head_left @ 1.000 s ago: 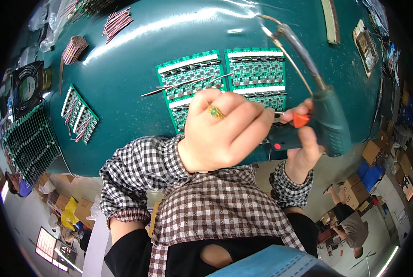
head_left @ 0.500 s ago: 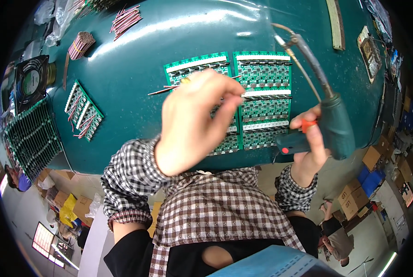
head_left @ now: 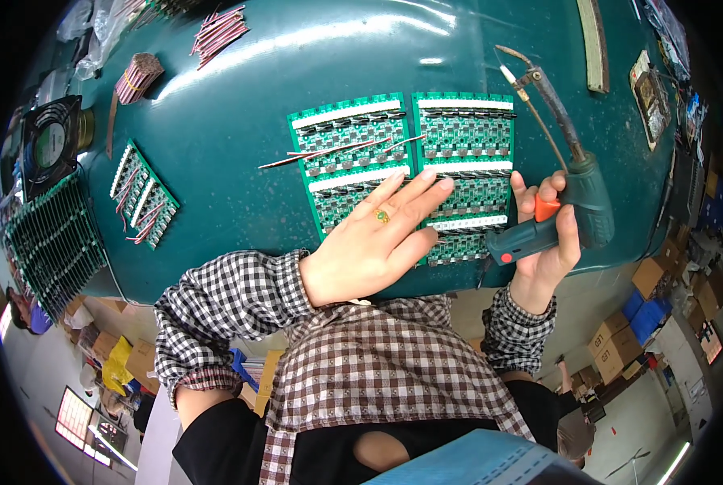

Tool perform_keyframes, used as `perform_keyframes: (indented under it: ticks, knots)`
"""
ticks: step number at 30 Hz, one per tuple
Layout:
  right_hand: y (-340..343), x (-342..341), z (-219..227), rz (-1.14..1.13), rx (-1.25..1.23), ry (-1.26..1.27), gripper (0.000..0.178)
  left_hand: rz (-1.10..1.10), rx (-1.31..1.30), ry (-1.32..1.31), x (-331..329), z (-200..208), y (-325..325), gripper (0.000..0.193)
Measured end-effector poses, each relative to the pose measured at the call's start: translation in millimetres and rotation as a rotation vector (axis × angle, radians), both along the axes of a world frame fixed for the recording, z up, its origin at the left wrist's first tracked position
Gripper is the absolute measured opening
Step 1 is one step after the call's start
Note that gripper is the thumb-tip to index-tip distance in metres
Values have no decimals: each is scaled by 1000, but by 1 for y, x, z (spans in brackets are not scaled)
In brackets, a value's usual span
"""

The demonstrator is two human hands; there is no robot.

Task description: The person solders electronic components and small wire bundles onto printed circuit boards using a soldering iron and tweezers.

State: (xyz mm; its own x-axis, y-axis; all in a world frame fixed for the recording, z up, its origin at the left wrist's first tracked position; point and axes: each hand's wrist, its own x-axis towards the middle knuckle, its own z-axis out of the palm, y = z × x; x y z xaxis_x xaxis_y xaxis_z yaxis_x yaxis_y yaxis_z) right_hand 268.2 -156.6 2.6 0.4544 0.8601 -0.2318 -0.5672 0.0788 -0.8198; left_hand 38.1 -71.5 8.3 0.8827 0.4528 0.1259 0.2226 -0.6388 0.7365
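Note:
My left hand (head_left: 374, 242) lies palm down, fingers stretched out, across two green circuit board panels set side by side. It hides the lower part of the left panel (head_left: 349, 121) and reaches onto the right panel (head_left: 467, 129). A ring is on one finger. A few thin red, white and black wires (head_left: 321, 153) rest across the left panel, one end sticking out past its left edge. My right hand (head_left: 546, 263) grips a dark green soldering gun (head_left: 594, 206) with a red trigger. Its metal tip and thin feed tube point up and away, right of the panels.
At left lie a smaller board with wires (head_left: 145, 194), a rack of stacked boards (head_left: 54, 242) and a black fan (head_left: 52, 141). Wire bundles (head_left: 139, 78) and loose wires (head_left: 218, 36) lie farther back. A wooden strip (head_left: 594, 44) and a worn block (head_left: 649, 99) are at far right.
My left hand has come down from above the panels and spread flat over them, uncovering the wires. The soldering gun has shifted slightly, its tip moving right; my right hand still holds it.

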Motion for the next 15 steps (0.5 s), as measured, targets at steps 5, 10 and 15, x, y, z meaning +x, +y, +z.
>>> perform_keyframes:
  ticks: [5,10,15]
  knots:
    - [-1,-5,3,-3,-25,70,33,-46,180,8,-12,0,-3,20]
    - [-19,12,-3,-25,-43,175,32,-66,227,-110,-1,-20,-14,17]
    - [-16,2,-7,-41,-47,121,30,-52,318,-128,-14,-18,-23,17]
